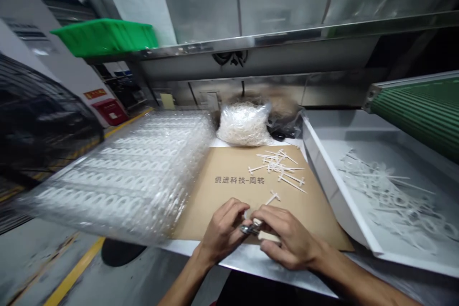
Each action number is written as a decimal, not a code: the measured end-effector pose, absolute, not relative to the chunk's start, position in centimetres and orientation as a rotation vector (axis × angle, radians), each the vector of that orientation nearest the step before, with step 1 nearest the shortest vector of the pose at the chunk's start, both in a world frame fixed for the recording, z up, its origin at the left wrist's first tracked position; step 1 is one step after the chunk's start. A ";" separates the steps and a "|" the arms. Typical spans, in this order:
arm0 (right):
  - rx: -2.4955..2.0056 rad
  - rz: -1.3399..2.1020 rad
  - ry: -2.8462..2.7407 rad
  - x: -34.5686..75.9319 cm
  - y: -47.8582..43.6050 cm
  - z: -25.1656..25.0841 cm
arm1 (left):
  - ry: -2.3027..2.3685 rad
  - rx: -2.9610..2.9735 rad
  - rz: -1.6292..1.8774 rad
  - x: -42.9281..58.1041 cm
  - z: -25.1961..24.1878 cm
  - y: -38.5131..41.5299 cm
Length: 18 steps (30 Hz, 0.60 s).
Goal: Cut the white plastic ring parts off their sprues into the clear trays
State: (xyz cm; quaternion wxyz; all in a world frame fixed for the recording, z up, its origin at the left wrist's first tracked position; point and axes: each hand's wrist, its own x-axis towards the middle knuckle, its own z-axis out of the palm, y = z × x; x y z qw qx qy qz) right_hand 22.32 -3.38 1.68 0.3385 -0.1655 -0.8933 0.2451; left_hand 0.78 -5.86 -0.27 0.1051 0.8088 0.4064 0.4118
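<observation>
My left hand (224,229) and my right hand (287,236) meet over the near edge of a brown cardboard sheet (215,201). The left fingers pinch a small metal tool (248,229). My right fingers are closed on a small white plastic part (257,223) held against the tool. Several white T-shaped plastic parts (279,169) lie scattered on the cardboard farther back. One more single white part (272,197) lies just beyond my hands.
A stack of clear blister trays (122,172) fills the left. A clear bag of white parts (244,124) stands behind the cardboard. A white bin (322,162) on the right holds plastic sprues (390,196). A green conveyor (423,110) and a green crate (103,36) sit higher up.
</observation>
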 end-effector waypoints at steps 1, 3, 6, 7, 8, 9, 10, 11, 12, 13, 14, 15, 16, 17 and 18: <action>-0.435 0.657 -2.308 22.5 -3.4 1.7 | 1.234 2.398 1.222 0.8 -0.2 -6.0; -0.471 0.629 -2.261 23.0 -3.3 1.4 | 1.284 2.454 1.242 0.6 0.5 -6.4; -0.529 0.466 -2.243 23.7 -2.8 0.0 | 1.316 2.539 1.238 -0.2 2.7 -8.1; -0.533 0.386 -2.256 23.9 -2.6 -0.6 | 1.317 2.551 1.236 -0.6 3.8 -8.9; -0.528 0.312 -2.280 24.0 -2.5 -1.2 | 1.313 2.558 1.232 -1.0 4.9 -9.9; -0.521 0.243 -2.299 24.0 -2.3 -1.7 | 1.307 2.561 1.227 -1.6 6.2 -10.9; -0.509 0.182 -2.316 24.0 -2.2 -2.0 | 1.295 2.563 1.219 -2.3 7.4 -11.8; -0.499 0.136 -2.326 24.0 -2.2 -2.2 | 1.281 2.563 1.213 -3.0 8.7 -12.7; -0.490 0.099 -2.329 24.0 -2.1 -2.3 | 1.281 2.556 1.206 -4.0 9.9 -13.4; -0.482 0.069 -2.328 23.9 -2.1 -2.3 | 1.300 2.545 1.204 -5.0 11.0 -13.9; -0.478 0.045 -2.322 23.9 -2.1 -2.2 | 1.333 2.536 1.207 -6.2 12.0 -14.1; -0.477 0.024 -2.315 23.8 -2.0 -2.2 | 1.383 2.526 1.209 -7.6 13.0 -14.0; -0.485 0.006 -2.310 23.8 -2.0 -2.1 | 1.454 2.514 1.210 -9.2 13.8 -13.7; -0.495 -0.012 -2.304 23.8 -1.9 -2.1 | 1.543 2.497 1.205 -10.9 14.5 -13.1; -0.512 -0.026 -2.298 23.8 -1.8 -2.2 | 1.637 2.475 1.197 -12.7 15.1 -12.3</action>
